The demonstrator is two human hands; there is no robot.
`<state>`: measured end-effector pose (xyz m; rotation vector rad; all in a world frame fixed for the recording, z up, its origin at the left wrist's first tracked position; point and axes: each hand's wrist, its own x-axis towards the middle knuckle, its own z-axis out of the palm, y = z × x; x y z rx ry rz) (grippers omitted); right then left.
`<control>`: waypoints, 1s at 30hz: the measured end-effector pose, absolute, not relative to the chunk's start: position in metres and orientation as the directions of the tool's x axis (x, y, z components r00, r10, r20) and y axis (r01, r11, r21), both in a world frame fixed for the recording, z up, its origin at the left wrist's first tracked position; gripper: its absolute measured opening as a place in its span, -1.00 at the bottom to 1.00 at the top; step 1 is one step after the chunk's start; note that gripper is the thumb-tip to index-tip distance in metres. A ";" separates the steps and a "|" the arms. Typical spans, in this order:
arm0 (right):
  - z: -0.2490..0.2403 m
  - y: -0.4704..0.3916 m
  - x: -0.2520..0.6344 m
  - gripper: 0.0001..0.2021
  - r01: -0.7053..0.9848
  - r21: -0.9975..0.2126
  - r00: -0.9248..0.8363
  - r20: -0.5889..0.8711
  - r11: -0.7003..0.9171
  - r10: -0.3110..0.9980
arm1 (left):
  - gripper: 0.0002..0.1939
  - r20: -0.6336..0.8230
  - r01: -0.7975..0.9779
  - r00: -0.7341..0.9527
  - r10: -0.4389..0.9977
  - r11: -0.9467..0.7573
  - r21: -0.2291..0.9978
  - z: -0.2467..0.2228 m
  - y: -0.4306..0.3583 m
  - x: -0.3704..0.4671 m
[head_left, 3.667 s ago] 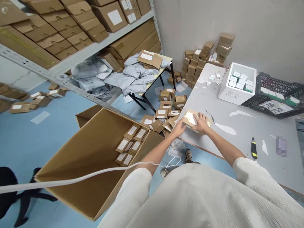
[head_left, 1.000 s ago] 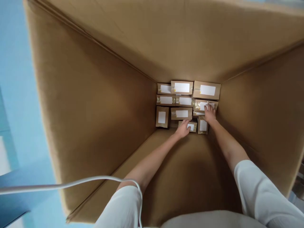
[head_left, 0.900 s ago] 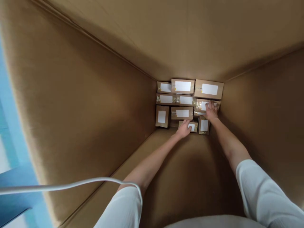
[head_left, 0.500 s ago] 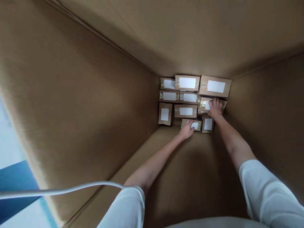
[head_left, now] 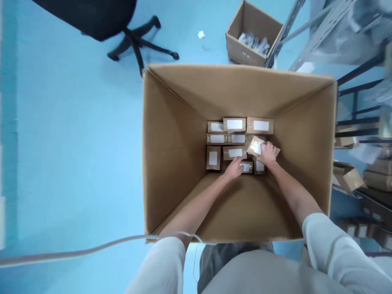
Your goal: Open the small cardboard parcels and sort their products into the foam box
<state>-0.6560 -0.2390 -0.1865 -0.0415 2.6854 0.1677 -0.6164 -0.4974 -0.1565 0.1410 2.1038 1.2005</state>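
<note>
Several small brown boxes with white labels lie at the bottom of a large open cardboard box (head_left: 174, 163). My right hand (head_left: 267, 154) grips a taped small box (head_left: 255, 145), which is tilted above its neighbours on the right side. My left hand (head_left: 234, 168) rests by the lower edge of a labelled box (head_left: 229, 152) and beside a smaller one (head_left: 246, 167) in the front row; its fingers are bent and slightly apart, with nothing held between them. An upright small box (head_left: 259, 166) stands just below the one in my right hand.
A black wheeled chair (head_left: 134, 38) stands on the blue floor at upper left. Behind the large box is an open carton (head_left: 248, 53) holding clear plastic. Metal shelving (head_left: 358, 122) with boxes lines the right. A pale cable (head_left: 92, 248) crosses at lower left.
The view has pulled up and back, showing the large box's rim and the room. My right hand has lifted and tilted its box. My left hand has shifted off the front small box.
</note>
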 end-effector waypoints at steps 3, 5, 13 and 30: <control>-0.138 -0.250 -0.652 -0.22 -0.021 0.107 -0.916 -0.400 0.994 0.024 | -0.47 -0.471 -0.173 -0.759 0.450 0.558 0.812 -0.122 -0.507 -0.625; -0.105 -0.257 -0.646 -0.24 -0.008 0.086 -0.929 -0.369 0.996 0.025 | -0.47 -0.440 -0.140 -0.769 0.464 0.549 0.824 -0.097 -0.516 -0.628; 0.027 -0.295 -0.595 -0.19 0.090 -0.020 -0.969 -0.231 0.996 0.083 | -0.32 -0.300 0.062 -0.743 0.598 0.508 0.859 0.000 -0.548 -0.608; 0.249 -0.256 -0.454 -0.16 0.376 -0.018 -0.912 0.170 0.926 0.373 | -0.13 0.072 0.387 -0.560 0.825 0.184 0.903 0.160 -0.445 -0.589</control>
